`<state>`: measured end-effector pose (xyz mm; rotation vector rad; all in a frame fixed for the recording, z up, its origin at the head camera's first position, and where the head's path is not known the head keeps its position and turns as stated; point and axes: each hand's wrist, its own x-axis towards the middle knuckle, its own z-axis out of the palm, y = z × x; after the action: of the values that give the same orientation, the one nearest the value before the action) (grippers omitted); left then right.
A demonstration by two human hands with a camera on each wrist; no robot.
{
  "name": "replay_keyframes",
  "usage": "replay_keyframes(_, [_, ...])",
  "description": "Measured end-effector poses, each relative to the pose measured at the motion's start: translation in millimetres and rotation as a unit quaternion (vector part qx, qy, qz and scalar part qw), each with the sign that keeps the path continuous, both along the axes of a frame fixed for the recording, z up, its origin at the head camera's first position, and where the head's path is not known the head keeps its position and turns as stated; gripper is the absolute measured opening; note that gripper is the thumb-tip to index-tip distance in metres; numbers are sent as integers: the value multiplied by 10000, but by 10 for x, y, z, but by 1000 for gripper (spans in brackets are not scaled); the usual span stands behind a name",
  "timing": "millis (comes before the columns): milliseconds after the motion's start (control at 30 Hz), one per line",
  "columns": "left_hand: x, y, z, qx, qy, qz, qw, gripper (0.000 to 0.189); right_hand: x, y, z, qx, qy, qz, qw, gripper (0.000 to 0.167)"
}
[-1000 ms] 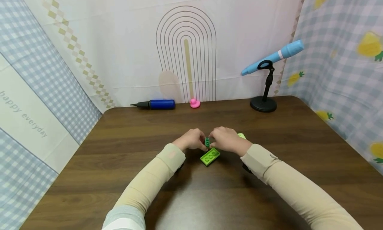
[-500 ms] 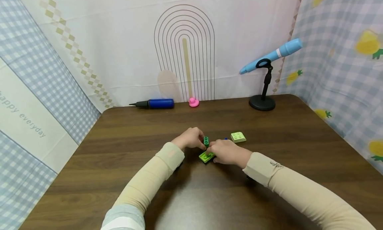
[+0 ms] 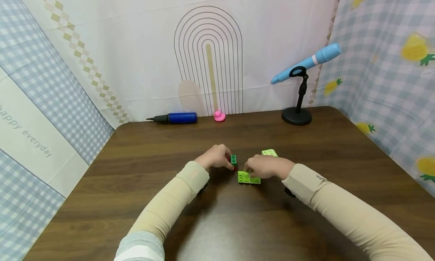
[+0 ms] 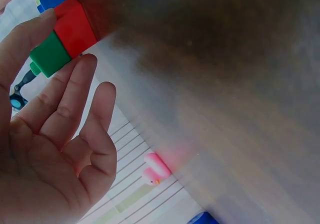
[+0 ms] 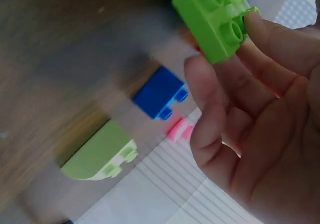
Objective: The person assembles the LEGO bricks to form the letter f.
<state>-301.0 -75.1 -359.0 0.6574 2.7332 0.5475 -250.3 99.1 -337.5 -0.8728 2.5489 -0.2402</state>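
Observation:
In the head view my left hand point(image 3: 216, 157) pinches a small stack at the table's middle, a green brick point(image 3: 233, 158) on a red brick point(image 4: 75, 27). The left wrist view shows the thumb on one side of the stack and fingertips on the other. My right hand point(image 3: 267, 167) holds a lime-green brick point(image 5: 204, 23) between thumb and fingers, just right of the stack. Its studs face up, and the hand covers part of it. Beyond the right hand lie a blue brick point(image 5: 159, 92) and a pale green brick with a curved side point(image 5: 99, 153).
Along the back edge of the wooden table point(image 3: 163, 215) lie a blue hand pump point(image 3: 181, 118) and a pink toy duck point(image 3: 219, 116). A black stand point(image 3: 296, 116) at the back right carries a light-blue microphone point(image 3: 307, 62). Patterned cloth hangs behind and at both sides.
My right hand has left the green brick and taken the lime-green brick, which has turned from hollow side up to studs up and shifted right. My left hand keeps its place at the stack.

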Motion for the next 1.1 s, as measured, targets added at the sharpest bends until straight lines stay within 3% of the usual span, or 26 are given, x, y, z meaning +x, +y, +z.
replay_keyframes(100, [-5, 4, 2, -24, -7, 50, 10000, 24, -19, 48, -3, 65, -242, 4, 9997, 25])
replay_keyframes(233, [-5, 12, 7, -37, 4, 72, 10000, 26, -33, 83, -49, -3, -193, 51, 9998, 24])
replay_keyframes(467, [-1, 13, 15, 15, -28, 75, 10000, 25, 25, 85, -93, 311, 482, -97, 9983, 41])
replay_keyframes(567, [3, 11, 21, 17, -61, 92, 9999, 25, 57, 83, -147, 404, 721, -25, 9966, 37])
replay_keyframes(800, [21, 17, 24, 7, -89, 96, 9999, 25, 24, 118, -153, -48, 945, -5, 9955, 31])
replay_keyframes(1100, [48, 37, 37, 132, -195, 80, 9997, 51, -9, 156, -36, -512, 1032, -19, 9933, 31])
